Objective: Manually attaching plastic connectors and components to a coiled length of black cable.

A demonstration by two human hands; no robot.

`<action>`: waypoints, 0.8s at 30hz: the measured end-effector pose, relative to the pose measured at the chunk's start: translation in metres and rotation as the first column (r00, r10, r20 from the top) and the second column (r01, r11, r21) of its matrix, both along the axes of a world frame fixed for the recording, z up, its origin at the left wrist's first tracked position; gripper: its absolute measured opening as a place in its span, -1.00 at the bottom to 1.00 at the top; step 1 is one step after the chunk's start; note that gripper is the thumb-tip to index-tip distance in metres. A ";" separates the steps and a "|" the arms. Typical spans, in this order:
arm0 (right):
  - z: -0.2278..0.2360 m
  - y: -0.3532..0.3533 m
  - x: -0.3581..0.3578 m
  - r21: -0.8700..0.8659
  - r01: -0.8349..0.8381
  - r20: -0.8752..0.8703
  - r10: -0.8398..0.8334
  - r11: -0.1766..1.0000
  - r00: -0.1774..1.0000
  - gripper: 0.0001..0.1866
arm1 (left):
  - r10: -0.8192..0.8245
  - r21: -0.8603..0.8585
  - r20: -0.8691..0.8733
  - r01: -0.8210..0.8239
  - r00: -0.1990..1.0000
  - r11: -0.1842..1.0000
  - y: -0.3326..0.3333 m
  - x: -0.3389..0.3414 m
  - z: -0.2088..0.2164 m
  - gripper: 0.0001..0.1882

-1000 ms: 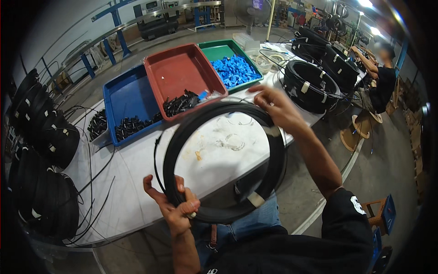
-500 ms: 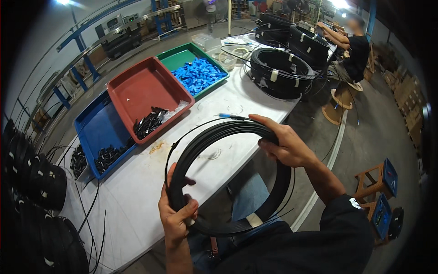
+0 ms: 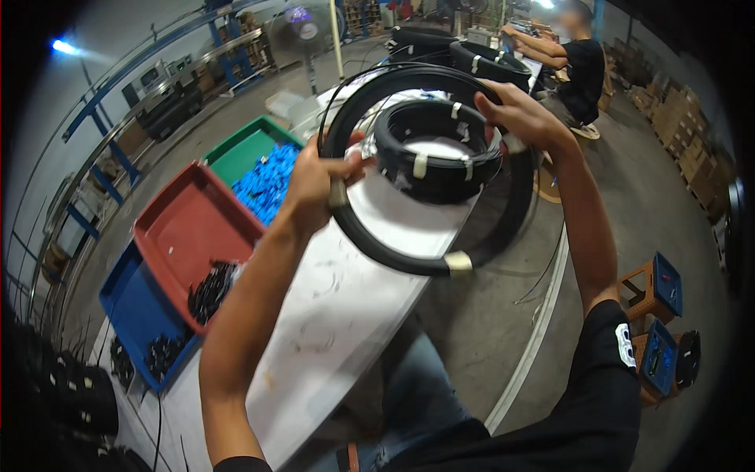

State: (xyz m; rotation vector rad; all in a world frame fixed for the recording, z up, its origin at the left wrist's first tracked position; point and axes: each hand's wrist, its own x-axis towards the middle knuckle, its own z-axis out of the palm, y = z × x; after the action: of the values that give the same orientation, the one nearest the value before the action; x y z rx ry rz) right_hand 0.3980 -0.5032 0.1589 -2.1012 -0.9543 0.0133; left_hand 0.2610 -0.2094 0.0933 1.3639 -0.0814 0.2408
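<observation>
I hold up a coil of black cable [image 3: 515, 206] in both hands, like a ring above the far part of the white table [image 3: 330, 315]. My left hand [image 3: 314, 181] is closed around its left side, and my right hand [image 3: 523, 114] grips its upper right. Pale tape [image 3: 458, 262] binds the ring at its lower edge. Through the opening shows a stack of black cable coils [image 3: 413, 182], taped in several places, standing on the table. Whether the held coil touches that stack, I cannot tell.
On the left lie a green tray [image 3: 224, 153] of blue parts, a red tray [image 3: 169, 212] and a blue tray [image 3: 118, 287], both with black parts. More cable coils stand at the far end [image 3: 421, 46] and lower left [image 3: 75, 393]. A person [image 3: 578, 67] works beyond; stools [image 3: 641, 287] stand right.
Both hands have carried the coil forward and up, from over the table's near edge to in front of the stacked coils. The view has shifted too.
</observation>
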 end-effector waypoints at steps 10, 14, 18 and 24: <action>-0.044 -0.004 0.221 -0.223 0.465 -0.298 -0.515 0.857 0.804 -0.34 | 0.041 0.234 -0.411 0.062 0.911 0.970 0.008 0.298 0.003 -0.82; -0.074 0.005 0.249 -0.332 0.466 -0.247 -0.552 0.820 0.796 -0.34 | 0.254 0.479 -0.441 -0.014 0.861 0.878 0.019 0.345 -0.032 -0.46; -0.079 0.006 0.267 -0.483 0.421 -0.152 -0.546 0.768 0.824 -0.38 | 0.350 0.586 -0.472 -0.009 0.809 0.811 0.016 0.355 -0.037 -0.40; -0.063 0.024 0.262 -0.659 0.339 -0.019 -0.466 0.671 0.884 -0.48 | 0.414 0.756 -0.315 -0.038 0.854 0.653 0.033 0.351 -0.037 -0.71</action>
State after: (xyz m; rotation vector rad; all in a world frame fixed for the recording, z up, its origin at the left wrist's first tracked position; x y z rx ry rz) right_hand 0.6601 -0.4791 0.0963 -2.8545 -0.3494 0.3542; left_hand 0.6124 -0.1765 0.0567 2.2236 0.4672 0.0805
